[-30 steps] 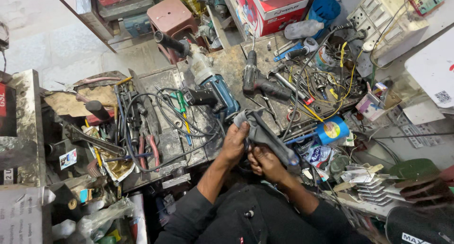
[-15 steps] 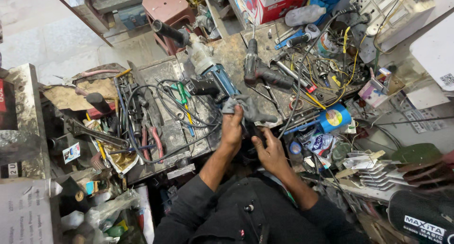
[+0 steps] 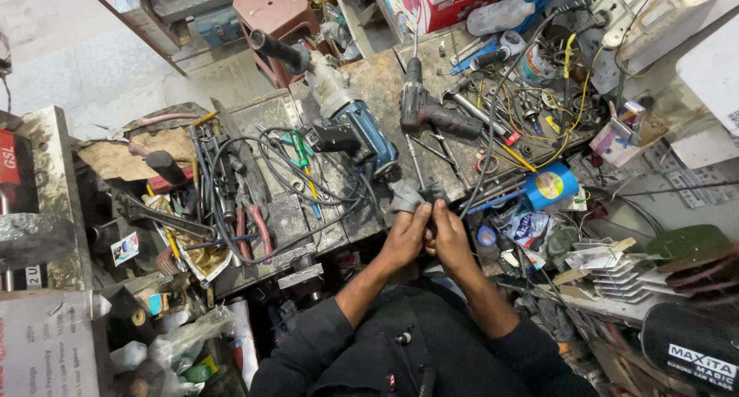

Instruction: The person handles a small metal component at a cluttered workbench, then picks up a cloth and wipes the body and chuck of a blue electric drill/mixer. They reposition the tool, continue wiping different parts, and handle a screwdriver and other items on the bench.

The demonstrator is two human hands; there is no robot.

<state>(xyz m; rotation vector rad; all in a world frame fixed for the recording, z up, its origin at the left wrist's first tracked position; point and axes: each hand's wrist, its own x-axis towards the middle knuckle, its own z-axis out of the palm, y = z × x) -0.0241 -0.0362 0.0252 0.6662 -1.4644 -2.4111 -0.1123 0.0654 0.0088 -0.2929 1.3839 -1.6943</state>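
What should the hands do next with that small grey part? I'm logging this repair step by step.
Probably keep both hands closed on the grey part and draw it a little toward the body. The left hand and right hand pinch it together at the bench edge, right beside the blue drill and loose black cables that could snag it.

A large rotary hammer with a teal body and black side handle (image 3: 339, 112) lay across the cluttered metal counter (image 3: 377, 77), just beside a dark cordless drill (image 3: 427, 112). A blue cylindrical can (image 3: 550, 187) rested on its side among loose wires, and a grey adjustable wrench (image 3: 162, 218) lay near red-handled pliers (image 3: 258, 231). A brown plastic stool (image 3: 273, 12) stood beyond the counter.
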